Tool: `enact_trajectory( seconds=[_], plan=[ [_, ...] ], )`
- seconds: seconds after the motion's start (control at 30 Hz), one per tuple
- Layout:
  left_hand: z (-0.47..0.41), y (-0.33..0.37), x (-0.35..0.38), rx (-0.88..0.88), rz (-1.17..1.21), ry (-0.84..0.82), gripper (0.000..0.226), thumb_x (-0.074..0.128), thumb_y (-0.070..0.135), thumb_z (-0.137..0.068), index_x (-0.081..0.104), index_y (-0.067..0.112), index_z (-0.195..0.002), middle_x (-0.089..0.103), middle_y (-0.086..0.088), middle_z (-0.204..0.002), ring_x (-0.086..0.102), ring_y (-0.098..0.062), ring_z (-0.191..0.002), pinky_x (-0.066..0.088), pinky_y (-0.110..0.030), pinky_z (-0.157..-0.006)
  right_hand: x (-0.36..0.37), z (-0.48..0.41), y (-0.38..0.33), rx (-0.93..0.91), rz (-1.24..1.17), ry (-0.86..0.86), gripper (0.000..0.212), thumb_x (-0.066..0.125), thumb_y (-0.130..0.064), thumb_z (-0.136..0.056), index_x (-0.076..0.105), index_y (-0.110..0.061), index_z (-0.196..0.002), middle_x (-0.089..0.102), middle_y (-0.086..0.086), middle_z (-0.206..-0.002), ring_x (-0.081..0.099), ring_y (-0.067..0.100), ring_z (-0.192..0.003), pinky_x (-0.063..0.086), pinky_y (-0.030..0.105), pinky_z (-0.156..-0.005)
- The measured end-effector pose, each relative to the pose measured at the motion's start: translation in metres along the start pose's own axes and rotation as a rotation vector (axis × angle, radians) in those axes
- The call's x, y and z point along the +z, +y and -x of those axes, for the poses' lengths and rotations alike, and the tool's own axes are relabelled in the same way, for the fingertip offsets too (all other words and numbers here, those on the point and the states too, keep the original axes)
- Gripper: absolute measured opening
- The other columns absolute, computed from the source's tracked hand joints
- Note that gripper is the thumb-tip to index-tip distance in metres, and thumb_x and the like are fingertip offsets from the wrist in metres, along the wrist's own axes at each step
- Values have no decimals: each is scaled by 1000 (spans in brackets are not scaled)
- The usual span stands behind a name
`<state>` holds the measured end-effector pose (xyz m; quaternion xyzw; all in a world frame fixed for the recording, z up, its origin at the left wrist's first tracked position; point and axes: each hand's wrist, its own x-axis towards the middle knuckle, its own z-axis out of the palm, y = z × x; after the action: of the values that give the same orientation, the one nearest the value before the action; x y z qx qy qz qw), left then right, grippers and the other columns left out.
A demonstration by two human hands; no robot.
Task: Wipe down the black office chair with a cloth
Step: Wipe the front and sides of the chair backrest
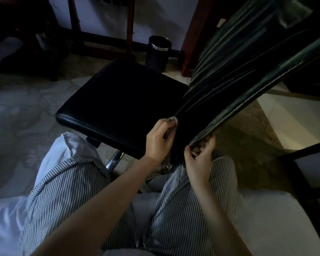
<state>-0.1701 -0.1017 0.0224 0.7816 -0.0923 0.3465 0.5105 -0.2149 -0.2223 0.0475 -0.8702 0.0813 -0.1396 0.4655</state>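
The black office chair stands in front of me, its square seat (122,100) to the left and its ribbed backrest (235,74) rising to the upper right. My left hand (160,139) grips a small pale cloth (172,120) and holds it against the crease where seat and backrest meet. Most of the cloth is hidden inside the fingers. My right hand (199,159) holds the backrest's lower stitched edge, with its fingers curled round it.
A black waste bin (158,52) with a chrome rim stands on the floor behind the seat. Dark wooden furniture legs (130,26) rise at the back. Another dark chair frame (303,174) sits at the right. My striped trouser knees (188,209) are below the hands.
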Motion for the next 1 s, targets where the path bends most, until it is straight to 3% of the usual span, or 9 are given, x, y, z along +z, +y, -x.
enact_trajectory(
  seconds=[0.2,0.37,0.5,0.7,0.83,1.0],
  plan=[
    [17,-6,9,-94,-16,8,17,52,12,-91,61,-1,-90,59,-13,-93,56,-13,-80,48,-25,-64,-4,-2,-3,28,-9,-29,78,64,-9,-87,16,-14,-147,46,5,-135,48,5,-104,47,20,-82],
    [33,-12,14,-206,8,-36,1,55,8,-88,55,8,-88,54,-3,-89,48,-3,-77,40,-14,-67,-6,-2,-4,31,-19,-39,78,65,-9,-86,16,-14,-147,45,4,-134,48,7,-105,49,24,-85],
    [42,-13,16,-282,15,-62,12,59,4,-85,53,15,-86,47,9,-85,46,1,-76,36,-11,-67,-6,-3,-4,30,-34,-45,77,64,-8,-86,17,-14,-146,43,-5,-123,50,7,-101,50,28,-86],
    [49,-11,17,-356,19,-74,12,65,-5,-77,63,6,-81,50,9,-80,46,3,-73,34,-2,-67,-6,-3,-2,23,-43,-54,77,64,-7,-86,16,-13,-146,41,-17,-112,52,-12,-86,50,26,-85],
    [50,-15,16,-380,10,-106,9,68,-2,-77,67,5,-82,57,1,-82,53,-4,-74,40,-7,-66,-6,-3,-2,25,-52,-59,78,64,-8,-87,15,-14,-147,43,-5,-124,53,0,-90,50,27,-85],
    [52,-19,15,-251,-137,-373,16,66,9,-76,72,11,-91,65,-3,-91,65,-21,-80,51,-28,-64,-6,-3,-2,16,-53,-61,78,64,-9,-86,15,-16,-147,44,2,-134,50,7,-103,48,22,-82]
  ],
)
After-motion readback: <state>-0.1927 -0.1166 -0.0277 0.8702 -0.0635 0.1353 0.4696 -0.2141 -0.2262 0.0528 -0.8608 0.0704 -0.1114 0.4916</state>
